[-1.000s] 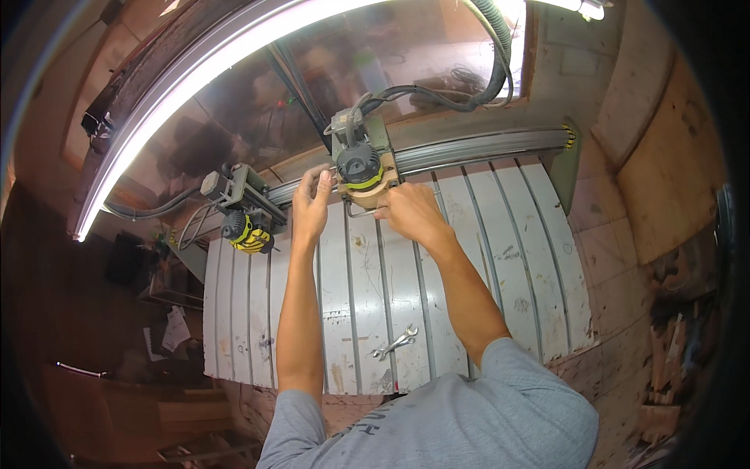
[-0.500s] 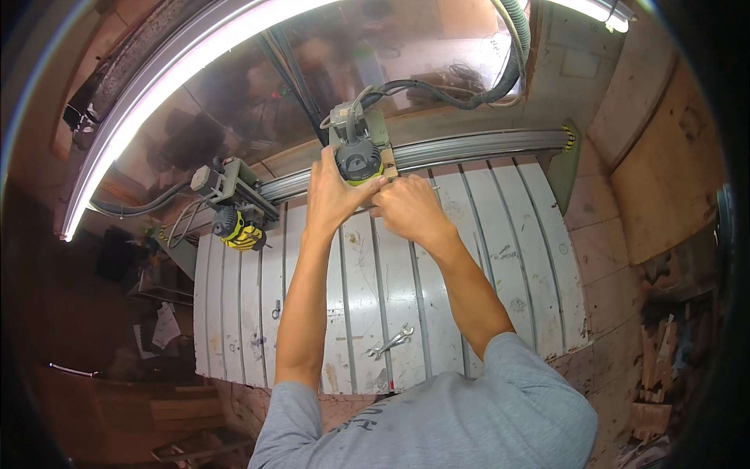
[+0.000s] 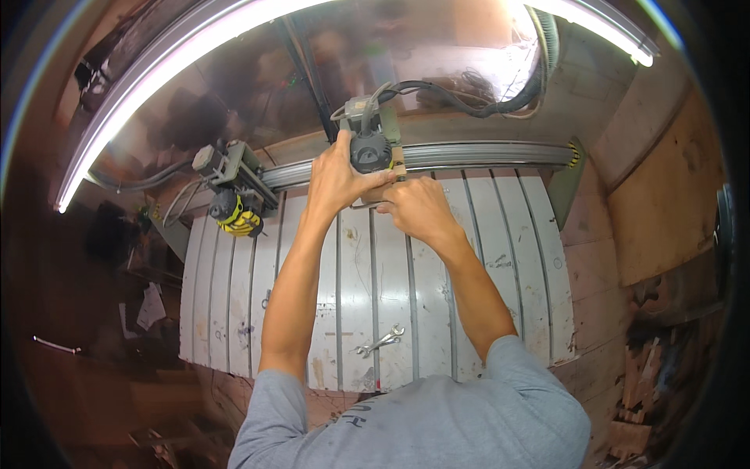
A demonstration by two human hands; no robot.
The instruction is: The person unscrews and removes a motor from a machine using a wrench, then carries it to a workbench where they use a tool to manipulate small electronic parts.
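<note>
My left hand (image 3: 340,176) grips the grey and yellow-green router (image 3: 372,154), fingers up its left side and thumb across its front. The router sits in a tan mount (image 3: 400,162) on the gantry carriage. My right hand (image 3: 418,205) has curled fingers just below and right of the mount, closed on a thin metal tool (image 3: 362,206) that looks like an Allen key, mostly hidden. Two open-ended spanners (image 3: 379,341) lie crossed on the slotted machine bed (image 3: 351,297) between my forearms.
A second router (image 3: 237,216) in yellow and black hangs on the left of the aluminium gantry rail (image 3: 492,154). Cables (image 3: 500,105) loop above the rail. A bright tube light (image 3: 117,117) arches over the top left. Wooden boards (image 3: 656,203) stand at the right.
My left hand has risen and wrapped further round the router, its thumb now across the front. My right hand stays below the mount. The whole view has shifted slightly.
</note>
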